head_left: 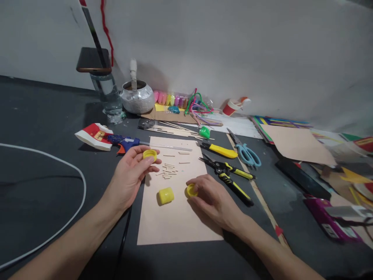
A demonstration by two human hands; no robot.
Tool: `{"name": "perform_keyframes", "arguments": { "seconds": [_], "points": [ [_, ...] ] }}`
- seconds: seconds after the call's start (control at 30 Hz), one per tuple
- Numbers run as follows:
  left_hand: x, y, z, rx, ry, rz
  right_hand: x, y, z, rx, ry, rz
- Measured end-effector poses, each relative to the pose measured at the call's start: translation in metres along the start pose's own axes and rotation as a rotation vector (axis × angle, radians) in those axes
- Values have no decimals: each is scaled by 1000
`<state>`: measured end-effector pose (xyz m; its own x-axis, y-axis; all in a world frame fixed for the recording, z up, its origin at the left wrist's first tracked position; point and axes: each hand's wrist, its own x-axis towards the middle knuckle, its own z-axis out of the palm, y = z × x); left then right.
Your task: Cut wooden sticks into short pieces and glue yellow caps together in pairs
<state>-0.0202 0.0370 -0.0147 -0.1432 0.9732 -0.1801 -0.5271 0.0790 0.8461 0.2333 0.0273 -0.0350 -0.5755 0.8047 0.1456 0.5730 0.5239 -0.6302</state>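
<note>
Between the thumb and fingers of my left hand (132, 171) is a yellow bottle cap (149, 154), raised over the left edge of a beige paper sheet (163, 229). My right hand (214, 200) pinches a second yellow cap (191, 190) low over the paper's right side; whether that cap touches the sheet I cannot tell. Between the hands, a yellow cylindrical piece (166, 195) lies on its side on the paper. Beyond it is a small pile of short cut wooden sticks (168, 171), with several more sticks scattered farther up the sheet.
Right of the paper lie pliers (230, 175), a yellow utility knife (221, 151) and blue-handled scissors (247, 153). A blue glue gun (124, 140) is at left, near a white cable (83, 175). Behind stand a silver pot (137, 100) and a phone-topped jar (106, 91).
</note>
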Motion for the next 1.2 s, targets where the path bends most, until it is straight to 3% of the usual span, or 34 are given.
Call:
{"name": "perform_keyframes", "arguments": {
  "seconds": [0.23, 0.37, 0.47, 0.67, 0.83, 1.07, 1.2],
  "points": [
    [9, 28, -10, -63, 164, 226, 15, -2, -17, -77, 28, -35],
    [10, 44, -16, -52, 240, 483, 53, -17, -27, -120, -37, -3],
    [11, 49, -21, -75, 282, 604, 95, -38, -20, -159, -111, 53],
    [18, 42, -26, -113, 298, 565, 177, -78, 38, -295, -307, 149],
    [19, 33, -24, -82, 269, 531, 207, -90, 74, -353, -351, 239],
    [5, 29, -13, -45, 204, 609, 208, -84, 70, -121, -382, 351],
    [-11, 22, -7, 7, 33, 672, 201, -85, 48, 84, -220, 355]
  ]
}}
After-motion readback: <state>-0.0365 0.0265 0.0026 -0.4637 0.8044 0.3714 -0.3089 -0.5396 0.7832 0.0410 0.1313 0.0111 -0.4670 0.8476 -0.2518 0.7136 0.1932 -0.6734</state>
